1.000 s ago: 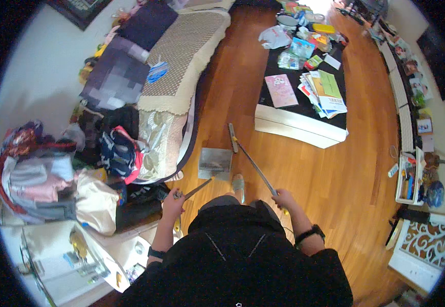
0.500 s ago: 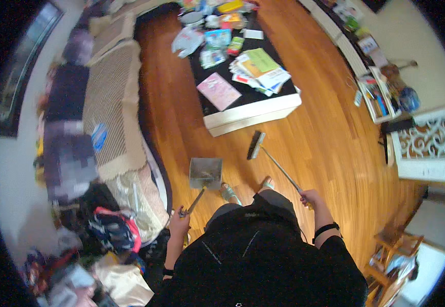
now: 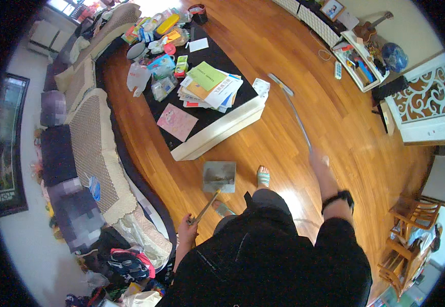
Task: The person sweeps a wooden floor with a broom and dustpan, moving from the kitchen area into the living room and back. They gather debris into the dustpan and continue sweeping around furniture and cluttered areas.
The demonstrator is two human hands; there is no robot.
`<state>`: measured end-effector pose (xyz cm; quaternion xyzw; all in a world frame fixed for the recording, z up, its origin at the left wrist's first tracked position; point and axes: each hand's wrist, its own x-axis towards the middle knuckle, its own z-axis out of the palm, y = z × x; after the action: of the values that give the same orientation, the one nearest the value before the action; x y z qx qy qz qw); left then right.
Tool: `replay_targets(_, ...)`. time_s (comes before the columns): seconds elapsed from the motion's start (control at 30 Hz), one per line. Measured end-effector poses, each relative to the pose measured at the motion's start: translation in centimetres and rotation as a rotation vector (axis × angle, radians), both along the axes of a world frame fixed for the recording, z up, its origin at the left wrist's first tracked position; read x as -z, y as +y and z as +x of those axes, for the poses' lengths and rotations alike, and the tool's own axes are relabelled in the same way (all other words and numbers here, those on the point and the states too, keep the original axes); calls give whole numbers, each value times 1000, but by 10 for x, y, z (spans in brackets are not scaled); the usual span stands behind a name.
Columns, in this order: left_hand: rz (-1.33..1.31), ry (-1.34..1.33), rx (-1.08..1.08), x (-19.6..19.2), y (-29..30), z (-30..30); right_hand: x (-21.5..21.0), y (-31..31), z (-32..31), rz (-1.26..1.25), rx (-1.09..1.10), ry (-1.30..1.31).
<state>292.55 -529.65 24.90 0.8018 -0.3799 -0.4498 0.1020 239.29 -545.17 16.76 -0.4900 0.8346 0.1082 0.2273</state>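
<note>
My left hand [image 3: 187,230] is closed around the handle of a long-handled dustpan [image 3: 227,185]. Its grey square pan rests on the wooden floor in front of my left foot, with some dark dirt visible inside. My right hand [image 3: 318,158], smeared by motion, grips the upper end of a broom [image 3: 300,122]. The thin metal stick reaches away from me to the broom head [image 3: 282,85], which lies on the floor to the right of the coffee table. Little of the bristles shows from here.
A black-topped coffee table [image 3: 217,134] piled with papers, a pink booklet [image 3: 177,122] and bags stands ahead. A covered sofa [image 3: 97,153] runs along the left. On the right are a white shelf unit [image 3: 381,79], a scrollwork panel [image 3: 429,102] and wooden chairs [image 3: 411,220].
The broom has swung forward and right, from before the table's front end to beside its right corner. My right arm reaches farther out. My right foot has stepped forward, and the view has turned.
</note>
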Motion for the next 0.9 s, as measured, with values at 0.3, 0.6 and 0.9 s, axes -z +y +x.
replay_targets(0.3, 35, -165, 216, 20, -71, -96, 27, -170, -44, 68, -46, -118)
replay_targets(0.6, 37, -74, 327, 31, -108, -121, 39, -36, -77, 144, -169, -178)
replay_targets(0.9, -64, -134, 720, 47, -137, -115, -9, 134, -19, 188, 242, -621)
